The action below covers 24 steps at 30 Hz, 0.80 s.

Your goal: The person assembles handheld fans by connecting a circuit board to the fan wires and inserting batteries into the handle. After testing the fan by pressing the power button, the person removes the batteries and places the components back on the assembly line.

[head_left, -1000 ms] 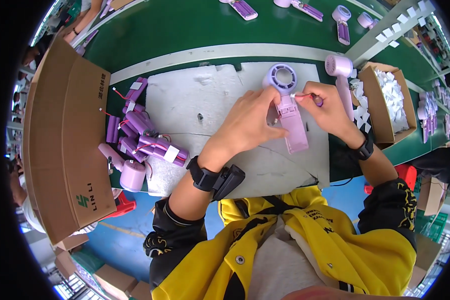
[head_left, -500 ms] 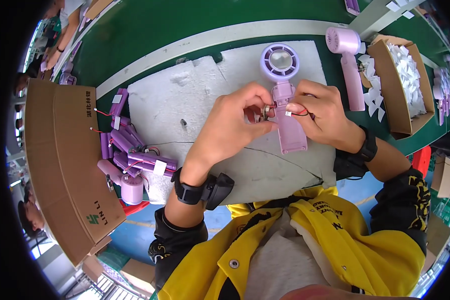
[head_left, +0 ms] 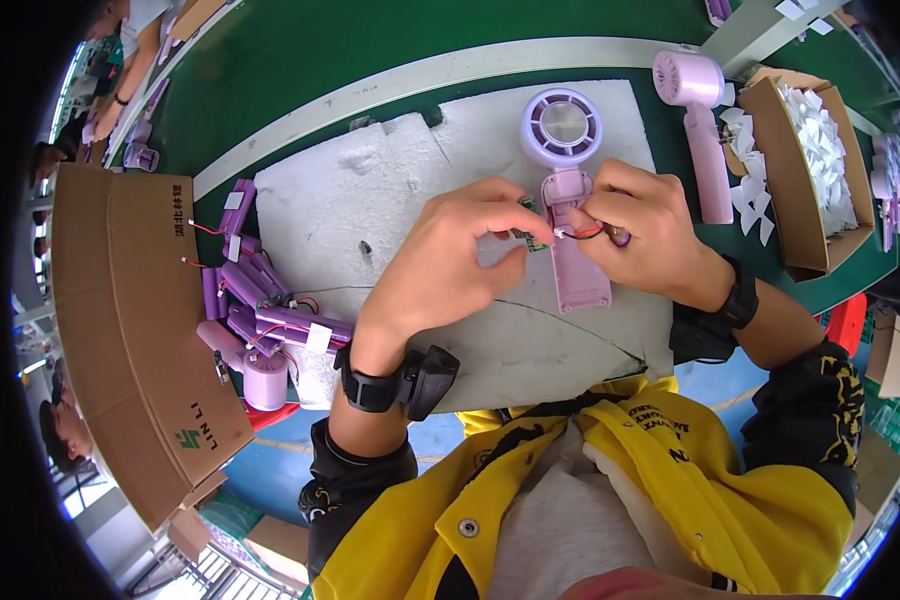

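A light-purple handheld fan lies on the foam sheet, its ring-shaped head at the far end and its handle open like a shallow trough. Over the handle's left edge, my left hand grips a small green circuit board at the fingertips. The fingers of my right hand pinch red and black wires ending in a small white plug, close beside the board. Something purple and round-ended, perhaps a battery, peeks out of the right palm. Whether plug and board touch, I cannot tell.
Several purple battery packs are heaped left of the white foam sheet, beside a large cardboard box. At right stand another pink fan and a carton of white paper pieces. Another person's arm shows far left.
The circuit board has turned in my left fingers, so its green face shows. My right hand has shifted slightly left, bringing the white plug nearer the board.
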### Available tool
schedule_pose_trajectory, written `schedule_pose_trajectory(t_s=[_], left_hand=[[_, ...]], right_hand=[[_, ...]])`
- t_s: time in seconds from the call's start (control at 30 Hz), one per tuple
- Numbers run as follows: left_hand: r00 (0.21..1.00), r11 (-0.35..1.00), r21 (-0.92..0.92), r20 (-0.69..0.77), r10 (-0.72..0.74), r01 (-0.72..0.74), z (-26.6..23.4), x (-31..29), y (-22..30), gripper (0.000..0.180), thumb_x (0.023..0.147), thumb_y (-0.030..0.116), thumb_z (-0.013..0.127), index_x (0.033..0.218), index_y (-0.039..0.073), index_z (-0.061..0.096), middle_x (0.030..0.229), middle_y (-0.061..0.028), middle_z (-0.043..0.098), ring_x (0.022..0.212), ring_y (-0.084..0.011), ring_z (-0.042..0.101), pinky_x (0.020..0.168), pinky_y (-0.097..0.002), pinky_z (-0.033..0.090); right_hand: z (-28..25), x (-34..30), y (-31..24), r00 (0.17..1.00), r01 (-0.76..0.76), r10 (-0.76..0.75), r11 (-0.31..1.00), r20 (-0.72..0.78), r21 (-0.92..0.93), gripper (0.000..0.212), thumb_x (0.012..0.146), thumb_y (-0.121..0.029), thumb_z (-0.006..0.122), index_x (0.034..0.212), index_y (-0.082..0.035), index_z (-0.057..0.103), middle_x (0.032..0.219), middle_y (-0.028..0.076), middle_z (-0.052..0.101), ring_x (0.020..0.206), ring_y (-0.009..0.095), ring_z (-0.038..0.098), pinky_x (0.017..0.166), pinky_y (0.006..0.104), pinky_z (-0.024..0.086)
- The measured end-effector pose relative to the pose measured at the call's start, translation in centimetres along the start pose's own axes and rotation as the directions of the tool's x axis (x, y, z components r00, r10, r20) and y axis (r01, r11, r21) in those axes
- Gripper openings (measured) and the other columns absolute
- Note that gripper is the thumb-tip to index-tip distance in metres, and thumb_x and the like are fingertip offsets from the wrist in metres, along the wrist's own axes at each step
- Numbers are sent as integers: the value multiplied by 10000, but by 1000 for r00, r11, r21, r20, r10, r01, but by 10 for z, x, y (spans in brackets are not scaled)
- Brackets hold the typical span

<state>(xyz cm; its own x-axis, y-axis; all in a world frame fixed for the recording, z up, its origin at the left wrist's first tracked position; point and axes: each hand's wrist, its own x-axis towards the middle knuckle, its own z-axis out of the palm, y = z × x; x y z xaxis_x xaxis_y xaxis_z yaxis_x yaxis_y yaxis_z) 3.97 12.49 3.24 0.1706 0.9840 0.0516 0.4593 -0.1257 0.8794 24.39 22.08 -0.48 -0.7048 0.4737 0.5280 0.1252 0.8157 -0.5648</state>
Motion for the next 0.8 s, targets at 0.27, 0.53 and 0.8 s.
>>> schedule_pose_trajectory(t_s=[0.27,0.53,0.8], left_hand=[[993,959,-271,-53,-102,84,10,1,-7,209,780,-75,685,958,33,677,990,-75,641,865,-173,650,749,-271,545],[985,886,-436,15,-171,160,13,0,-2,160,811,12,759,957,-10,695,929,-51,666,811,-104,628,718,-241,538],[952,843,-463,5,-307,274,12,1,0,129,828,50,774,931,-15,735,814,-42,689,709,-72,617,614,-220,495]], right_hand=[[2,2,0,992,87,-85,996,-95,16,141,622,2,732,651,-34,599,683,49,481,469,176,457,414,298,349],[6,5,-2,962,216,-225,973,-152,-76,154,613,-38,751,665,-49,606,721,50,488,519,183,498,435,304,380],[-4,-4,-4,982,187,-188,979,1,-84,184,638,-108,799,730,-59,647,724,41,497,546,185,517,458,305,413]])
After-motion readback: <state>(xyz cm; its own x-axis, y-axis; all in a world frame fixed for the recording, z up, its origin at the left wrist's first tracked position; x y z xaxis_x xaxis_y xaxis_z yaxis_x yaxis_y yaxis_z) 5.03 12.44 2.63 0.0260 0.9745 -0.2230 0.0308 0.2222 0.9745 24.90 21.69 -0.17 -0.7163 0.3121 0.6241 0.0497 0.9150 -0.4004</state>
